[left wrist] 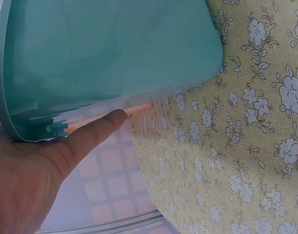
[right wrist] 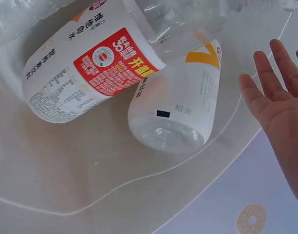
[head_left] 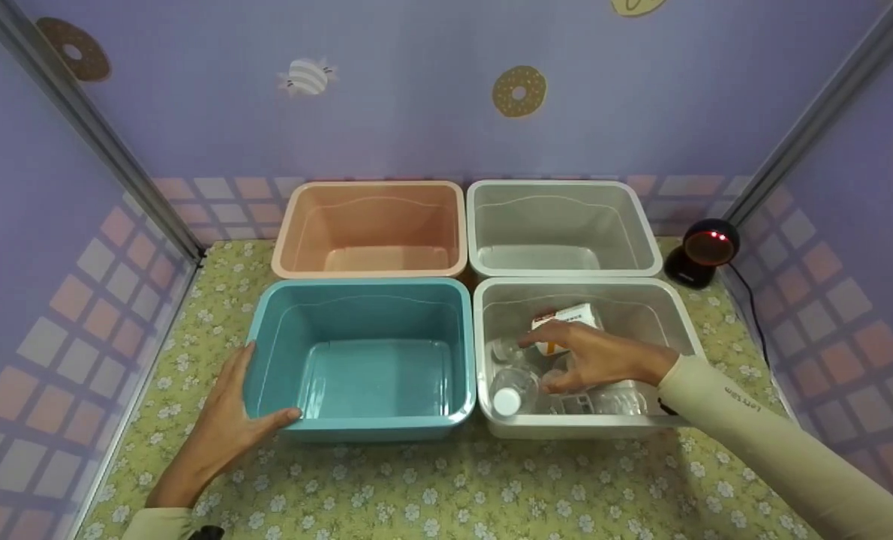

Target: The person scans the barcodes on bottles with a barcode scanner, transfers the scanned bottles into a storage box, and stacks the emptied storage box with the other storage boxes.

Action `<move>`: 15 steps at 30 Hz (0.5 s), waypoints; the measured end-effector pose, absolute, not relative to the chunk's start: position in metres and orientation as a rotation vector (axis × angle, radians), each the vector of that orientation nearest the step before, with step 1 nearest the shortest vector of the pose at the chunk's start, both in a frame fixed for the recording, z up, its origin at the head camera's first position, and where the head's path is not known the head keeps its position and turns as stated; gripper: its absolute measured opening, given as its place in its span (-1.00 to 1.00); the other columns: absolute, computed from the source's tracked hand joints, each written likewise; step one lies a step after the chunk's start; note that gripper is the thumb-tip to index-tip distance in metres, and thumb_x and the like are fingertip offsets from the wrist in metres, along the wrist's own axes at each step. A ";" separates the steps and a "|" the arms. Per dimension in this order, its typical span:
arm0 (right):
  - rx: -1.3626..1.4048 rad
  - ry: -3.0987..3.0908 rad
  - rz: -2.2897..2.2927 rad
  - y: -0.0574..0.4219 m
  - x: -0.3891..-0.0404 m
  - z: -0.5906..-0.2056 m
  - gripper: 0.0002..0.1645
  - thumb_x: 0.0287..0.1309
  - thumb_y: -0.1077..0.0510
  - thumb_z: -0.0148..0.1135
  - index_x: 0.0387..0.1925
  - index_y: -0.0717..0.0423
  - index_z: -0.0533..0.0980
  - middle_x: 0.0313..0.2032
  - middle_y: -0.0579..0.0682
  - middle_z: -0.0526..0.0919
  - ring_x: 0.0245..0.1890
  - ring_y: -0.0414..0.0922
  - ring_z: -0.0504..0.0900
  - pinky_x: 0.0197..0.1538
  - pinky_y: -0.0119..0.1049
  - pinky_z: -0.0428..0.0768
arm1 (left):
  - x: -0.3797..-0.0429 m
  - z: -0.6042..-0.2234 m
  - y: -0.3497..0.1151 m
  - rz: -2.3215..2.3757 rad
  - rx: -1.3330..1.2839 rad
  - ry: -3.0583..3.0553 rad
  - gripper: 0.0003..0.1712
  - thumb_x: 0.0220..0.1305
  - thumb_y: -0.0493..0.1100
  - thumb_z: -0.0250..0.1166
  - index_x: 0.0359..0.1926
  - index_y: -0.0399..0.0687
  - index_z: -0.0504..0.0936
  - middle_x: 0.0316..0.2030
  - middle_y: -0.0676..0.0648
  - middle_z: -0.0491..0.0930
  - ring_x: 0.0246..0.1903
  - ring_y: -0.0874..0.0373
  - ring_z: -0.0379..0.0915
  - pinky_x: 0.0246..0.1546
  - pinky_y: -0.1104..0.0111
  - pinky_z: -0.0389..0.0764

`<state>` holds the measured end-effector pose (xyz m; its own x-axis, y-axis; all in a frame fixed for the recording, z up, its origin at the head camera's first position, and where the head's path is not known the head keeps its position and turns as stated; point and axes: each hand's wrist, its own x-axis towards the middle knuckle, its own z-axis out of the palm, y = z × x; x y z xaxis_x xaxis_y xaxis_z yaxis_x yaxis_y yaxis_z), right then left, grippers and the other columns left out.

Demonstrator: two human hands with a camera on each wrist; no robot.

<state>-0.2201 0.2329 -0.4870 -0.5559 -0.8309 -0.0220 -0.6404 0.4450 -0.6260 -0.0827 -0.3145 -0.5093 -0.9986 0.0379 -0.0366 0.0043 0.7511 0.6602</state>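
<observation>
My left hand (head_left: 221, 427) rests on the left front corner of a teal bin (head_left: 379, 424), thumb over the front rim, fingers along the outer left side. In the left wrist view that hand (left wrist: 27, 180) has a finger stretched along the outside wall. My right hand (head_left: 596, 356) reaches into the front right grey bin (head_left: 581, 283), fingers spread over plastic bottles. A clear bottle with a white cap (head_left: 506, 401) lies left of it. In the right wrist view, two white-labelled bottles (right wrist: 90, 73) lie apart from the right hand (right wrist: 285, 102), which holds nothing visible.
Behind stand an orange bin (head_left: 371, 186) and another grey bin (head_left: 563, 185). A black scanner (head_left: 702, 251) with red lights sits at the back right, its cable running down the right wall. Beneath everything is a floral cloth (head_left: 431, 487).
</observation>
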 end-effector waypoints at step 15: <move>-1.260 2.305 -0.766 0.221 -0.216 -0.492 -0.03 0.14 -0.17 0.73 0.48 0.14 0.56 0.39 0.07 0.64 0.28 0.17 0.68 0.31 0.12 0.70 | -0.082 -0.508 -0.314 1.072 0.023 2.889 0.54 0.26 0.27 0.59 0.80 -0.20 -0.28 0.71 -0.52 -0.26 0.57 -0.75 -0.16 0.38 -0.69 0.05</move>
<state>-0.2160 0.2205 -0.4919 -0.5118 -0.8548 -0.0852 -0.6339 0.4427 -0.6342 -0.0821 -0.3142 -0.5084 -0.9981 0.0347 -0.0513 -0.0071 0.7580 0.6522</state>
